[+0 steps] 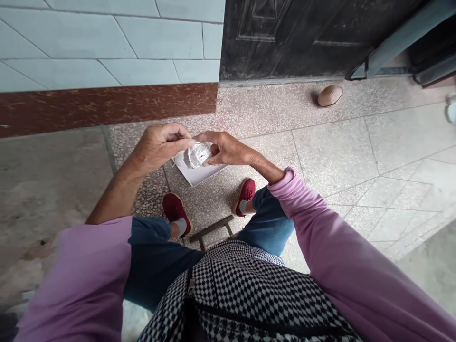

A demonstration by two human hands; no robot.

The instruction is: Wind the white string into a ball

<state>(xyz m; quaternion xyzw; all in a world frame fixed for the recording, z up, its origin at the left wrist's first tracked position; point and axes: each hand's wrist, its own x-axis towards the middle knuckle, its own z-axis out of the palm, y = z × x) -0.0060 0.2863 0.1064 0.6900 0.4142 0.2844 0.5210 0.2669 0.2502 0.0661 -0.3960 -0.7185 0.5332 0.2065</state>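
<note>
A roundish bundle of white string (198,155) is held up in front of my knees. My right hand (230,148) grips it from the right, thumb below and forefinger over its top. At the bundle's upper left, my left hand (162,145) is closed in a pinch, thumb against fingers. Whatever lies between those fingertips is too small to make out. Below both hands, a shallow white tray (199,178) rests on the floor, partly covered by the bundle and my right hand. Loose white strands (178,159) show at its left side.
Red shoes (174,209) stand on the speckled floor, with a wooden stool frame (212,230) between my legs. A tiled wall (107,42) and a dark door (285,42) rise ahead. A rounded tan object (330,96) lies near the door.
</note>
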